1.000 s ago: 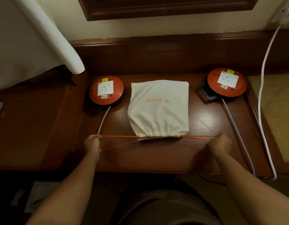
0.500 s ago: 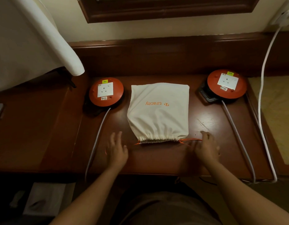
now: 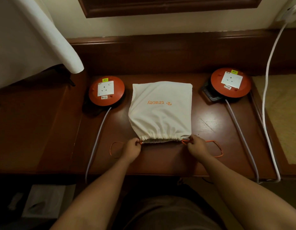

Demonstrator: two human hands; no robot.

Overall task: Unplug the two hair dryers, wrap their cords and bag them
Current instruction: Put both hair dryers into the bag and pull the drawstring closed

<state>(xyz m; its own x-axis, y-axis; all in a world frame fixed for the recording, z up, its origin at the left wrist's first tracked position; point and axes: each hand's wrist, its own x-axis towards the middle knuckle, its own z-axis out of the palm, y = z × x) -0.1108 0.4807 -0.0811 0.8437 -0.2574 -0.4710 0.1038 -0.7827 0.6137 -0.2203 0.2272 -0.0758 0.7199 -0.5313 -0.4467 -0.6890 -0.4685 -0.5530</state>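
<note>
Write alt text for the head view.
Both hands, left and right, pinch the orange drawstring at the gathered mouth of a cream cloth bag on a dark wooden desk. An orange extension reel sits on each side, left and right.

Count, head view.

Bags: 1, a cream bag (image 3: 161,113), orange print on top, mouth gathered.

Drawstring loops: 2, one orange loop (image 3: 114,149) left of the bag mouth, one orange loop (image 3: 216,149) right of it.

Cord reels: 2, left reel (image 3: 106,90) and right reel (image 3: 230,83), both orange. Each carries 1 white socket plate, 1 yellow tag and 1 small printed label.

Grey cables: 2, one from each reel, left cable (image 3: 97,140), right cable (image 3: 242,135).

White cables: 1, white cable (image 3: 267,90), from the wall fitting at top right.

Hands: 2, left hand (image 3: 132,151), right hand (image 3: 198,146), one at each corner of the bag mouth.

Worktops: 1, worktop (image 3: 210,123).
</note>
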